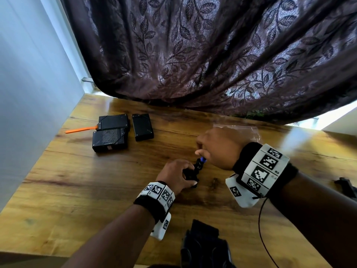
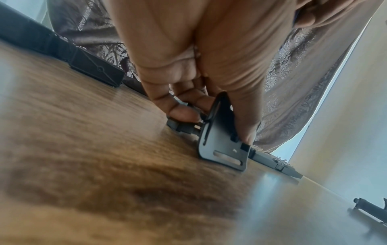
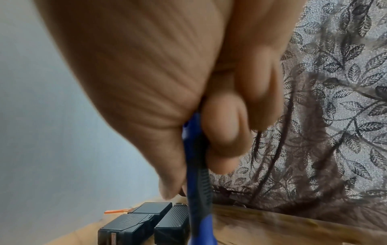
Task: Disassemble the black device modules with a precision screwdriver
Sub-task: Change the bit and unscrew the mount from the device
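My left hand [image 1: 183, 176] holds a small black bracket-like part [image 1: 190, 176] on the wooden table [image 1: 96, 190]. In the left wrist view this slotted black part [image 2: 222, 149] stands on its edge, pinched between thumb and fingers [image 2: 182, 112]. My right hand [image 1: 201, 151] grips a blue and black precision screwdriver [image 1: 200, 163], tip down onto the part. The right wrist view shows its handle [image 3: 199, 190] between thumb and curled fingers. Three black device modules [image 1: 110, 139] [image 1: 113, 121] [image 1: 142, 127] lie at the back left.
An orange pry tool [image 1: 81, 129] lies left of the modules by the wall. A clear plastic bag [image 1: 239, 130] sits behind my right hand. A black pouch [image 1: 202, 244] is at the near edge, another black piece [image 1: 345, 187] far right. A dark leaf-patterned curtain [image 1: 212, 55] hangs behind.
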Demonstrator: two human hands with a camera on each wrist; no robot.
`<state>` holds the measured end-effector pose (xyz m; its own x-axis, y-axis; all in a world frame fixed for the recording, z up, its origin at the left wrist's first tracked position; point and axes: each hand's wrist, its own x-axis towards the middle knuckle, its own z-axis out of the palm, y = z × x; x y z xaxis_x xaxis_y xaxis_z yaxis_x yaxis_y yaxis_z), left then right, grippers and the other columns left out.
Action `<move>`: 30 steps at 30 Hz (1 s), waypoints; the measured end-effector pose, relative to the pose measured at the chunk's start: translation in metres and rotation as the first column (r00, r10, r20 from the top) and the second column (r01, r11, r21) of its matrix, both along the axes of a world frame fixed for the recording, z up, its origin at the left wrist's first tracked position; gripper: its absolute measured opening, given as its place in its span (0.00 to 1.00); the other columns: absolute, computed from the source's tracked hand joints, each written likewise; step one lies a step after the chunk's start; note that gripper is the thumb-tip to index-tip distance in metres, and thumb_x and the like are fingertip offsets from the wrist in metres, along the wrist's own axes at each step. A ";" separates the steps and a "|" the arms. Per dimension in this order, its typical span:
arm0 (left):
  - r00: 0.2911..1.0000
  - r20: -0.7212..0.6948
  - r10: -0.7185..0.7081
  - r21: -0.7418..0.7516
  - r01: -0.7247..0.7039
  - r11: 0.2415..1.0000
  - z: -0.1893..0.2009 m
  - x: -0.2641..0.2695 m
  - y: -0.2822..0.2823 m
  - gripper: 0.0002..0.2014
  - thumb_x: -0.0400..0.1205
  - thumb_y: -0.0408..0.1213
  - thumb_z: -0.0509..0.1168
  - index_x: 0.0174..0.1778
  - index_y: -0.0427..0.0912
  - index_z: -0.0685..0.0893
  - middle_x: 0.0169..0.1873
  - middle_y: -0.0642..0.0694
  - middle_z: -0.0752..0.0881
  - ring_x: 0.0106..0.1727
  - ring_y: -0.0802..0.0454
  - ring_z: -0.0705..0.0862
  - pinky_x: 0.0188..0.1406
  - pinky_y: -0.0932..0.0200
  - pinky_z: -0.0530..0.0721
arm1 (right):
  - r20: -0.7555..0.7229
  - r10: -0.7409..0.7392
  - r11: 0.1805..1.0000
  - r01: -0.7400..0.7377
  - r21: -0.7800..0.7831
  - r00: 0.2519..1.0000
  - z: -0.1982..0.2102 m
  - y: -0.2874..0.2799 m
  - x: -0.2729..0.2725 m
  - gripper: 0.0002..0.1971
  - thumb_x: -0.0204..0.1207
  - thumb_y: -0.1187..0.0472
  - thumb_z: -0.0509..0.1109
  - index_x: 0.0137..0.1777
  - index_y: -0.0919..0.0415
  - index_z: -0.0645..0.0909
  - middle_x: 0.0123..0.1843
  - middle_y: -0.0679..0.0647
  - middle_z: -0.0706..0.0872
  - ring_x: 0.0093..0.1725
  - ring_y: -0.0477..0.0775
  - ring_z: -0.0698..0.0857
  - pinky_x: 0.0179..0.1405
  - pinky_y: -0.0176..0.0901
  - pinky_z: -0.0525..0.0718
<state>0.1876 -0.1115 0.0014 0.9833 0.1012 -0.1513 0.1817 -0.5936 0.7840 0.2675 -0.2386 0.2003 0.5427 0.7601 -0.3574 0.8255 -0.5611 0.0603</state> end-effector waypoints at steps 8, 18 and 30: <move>1.000 -0.005 -0.003 0.013 0.003 1.000 0.000 0.001 0.000 0.24 0.72 0.47 0.84 0.63 0.54 0.88 0.66 0.59 0.85 0.61 0.60 0.84 0.65 0.57 0.85 | -0.073 0.017 0.998 -0.012 0.065 0.997 0.002 -0.005 -0.007 0.07 0.81 0.64 0.73 0.55 0.54 0.79 0.57 0.50 0.73 0.49 0.51 0.78 0.49 0.50 0.84; 1.000 -0.004 -0.016 0.002 0.016 1.000 0.003 0.000 0.000 0.24 0.71 0.46 0.84 0.63 0.54 0.87 0.64 0.61 0.85 0.43 0.67 0.82 0.51 0.65 0.85 | -0.040 -0.048 0.997 0.051 0.056 0.998 0.006 -0.005 0.004 0.10 0.82 0.48 0.72 0.48 0.54 0.84 0.42 0.48 0.81 0.45 0.53 0.84 0.42 0.48 0.83; 1.000 -0.020 -0.008 -0.011 0.008 1.000 0.008 -0.001 -0.001 0.23 0.71 0.45 0.84 0.62 0.54 0.87 0.61 0.63 0.84 0.42 0.65 0.84 0.46 0.69 0.83 | 0.031 0.017 1.000 -0.016 -0.019 0.999 0.008 -0.012 0.001 0.10 0.81 0.48 0.72 0.55 0.51 0.81 0.55 0.47 0.74 0.49 0.49 0.75 0.50 0.50 0.82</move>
<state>0.1863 -0.1125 0.0095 0.9809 0.0916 -0.1718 0.1926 -0.5867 0.7866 0.2683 -0.2503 0.2078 0.5411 0.7625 -0.3546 0.8323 -0.5459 0.0963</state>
